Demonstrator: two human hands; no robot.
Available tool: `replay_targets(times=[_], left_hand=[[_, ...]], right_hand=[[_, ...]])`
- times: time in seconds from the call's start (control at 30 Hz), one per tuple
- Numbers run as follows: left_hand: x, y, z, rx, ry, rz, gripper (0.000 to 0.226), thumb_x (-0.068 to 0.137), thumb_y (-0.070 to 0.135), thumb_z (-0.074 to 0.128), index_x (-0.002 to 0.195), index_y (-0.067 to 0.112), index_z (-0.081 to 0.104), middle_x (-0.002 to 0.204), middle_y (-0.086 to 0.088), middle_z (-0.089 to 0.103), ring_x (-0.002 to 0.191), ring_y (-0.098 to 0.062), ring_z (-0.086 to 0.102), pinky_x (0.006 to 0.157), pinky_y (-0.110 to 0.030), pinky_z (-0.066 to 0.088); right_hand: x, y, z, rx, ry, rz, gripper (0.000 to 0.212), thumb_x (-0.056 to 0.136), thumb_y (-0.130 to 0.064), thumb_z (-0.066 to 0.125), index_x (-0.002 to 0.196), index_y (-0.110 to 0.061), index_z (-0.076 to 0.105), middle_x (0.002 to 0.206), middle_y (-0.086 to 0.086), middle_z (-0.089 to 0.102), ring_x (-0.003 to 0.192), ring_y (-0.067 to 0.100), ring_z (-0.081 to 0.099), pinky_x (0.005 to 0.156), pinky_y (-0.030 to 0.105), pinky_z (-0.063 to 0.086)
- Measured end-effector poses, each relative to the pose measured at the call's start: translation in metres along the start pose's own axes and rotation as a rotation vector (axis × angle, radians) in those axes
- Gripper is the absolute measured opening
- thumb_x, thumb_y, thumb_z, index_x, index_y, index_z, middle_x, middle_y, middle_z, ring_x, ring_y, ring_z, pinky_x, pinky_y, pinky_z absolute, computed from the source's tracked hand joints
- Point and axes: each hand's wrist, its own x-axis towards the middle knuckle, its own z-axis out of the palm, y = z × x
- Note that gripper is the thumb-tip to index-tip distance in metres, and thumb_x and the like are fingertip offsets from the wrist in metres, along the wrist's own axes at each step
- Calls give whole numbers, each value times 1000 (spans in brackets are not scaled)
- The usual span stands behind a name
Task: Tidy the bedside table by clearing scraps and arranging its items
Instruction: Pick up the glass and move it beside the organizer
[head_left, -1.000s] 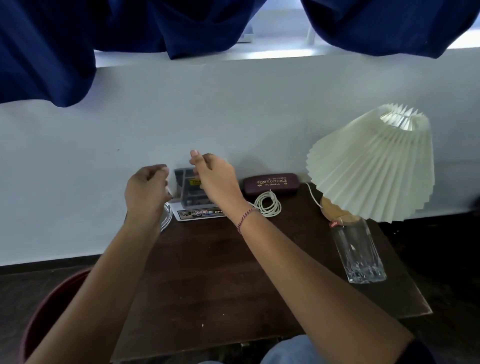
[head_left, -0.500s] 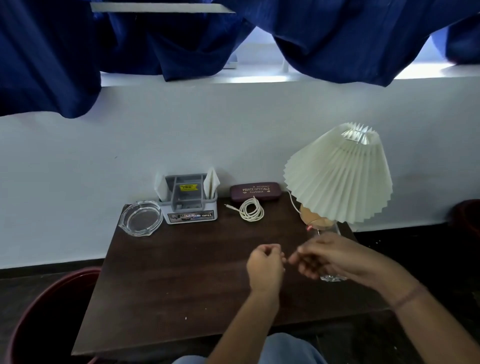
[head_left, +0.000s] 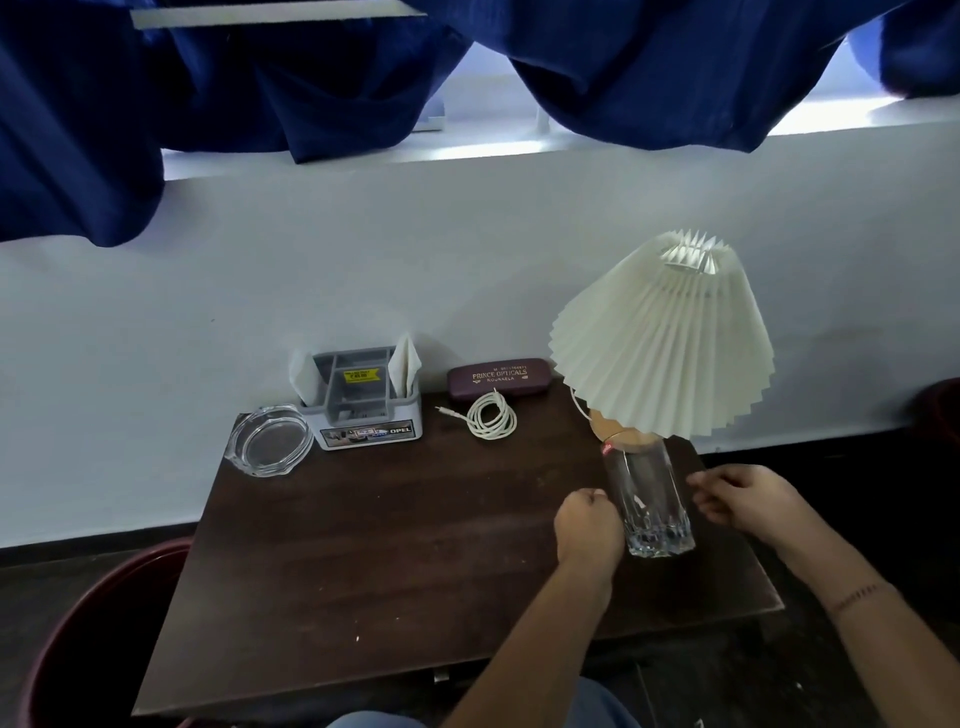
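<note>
A: Where does the tall clear ribbed glass tumbler (head_left: 649, 504) stand?

B: Near right on the dark wooden bench (head_left: 389, 561), just on the near side of the cream pleated lamp (head_left: 660, 338). The left grip (head_left: 587, 525) is a curled fist just beside it. The right grip (head_left: 743, 493) is curled a little apart. Neither holds anything visible. They flank it, likely to shift it clear of the lamp.

A: Its axis?

B: Upright, long axis vertical, mouth up towards the shade.
</note>
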Motion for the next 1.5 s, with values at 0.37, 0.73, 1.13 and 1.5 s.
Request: replay_targets(times=[0.37,0.73,1.13,1.5], left_hand=[[5,7,4,-33,-84,-48,24,87,18,41,70,15,57,104,-21,68,98,-37,65,89,-50,53],[-23,22,-65,-129,-61,-5,20,90,21,56,84,4,65,81,-12,70,66,-20,66,71,-37,60],[-72,36,-185,-226,86,128,34,89,27,59,92,-5,68,79,-12,67,64,-18,65,67,-34,57],[-74,40,-255,-86,372,309,12,85,19,61,78,24,69,86,-11,73,90,-31,69,87,-47,55]], right_hand=[[14,12,18,226,-151,163,24,90,-24,59,100,-2,63,93,15,71,89,28,67,80,41,54],[-28,-26,50,368,-270,67,37,76,-26,70,105,-5,63,99,15,70,83,24,66,67,32,55],[-96,-111,143,437,-481,-53,88,29,-46,84,105,-12,56,100,9,70,82,19,69,75,42,58],[-115,-152,223,327,-393,-244,70,47,-42,88,106,-10,66,91,5,73,84,17,70,74,27,54]])
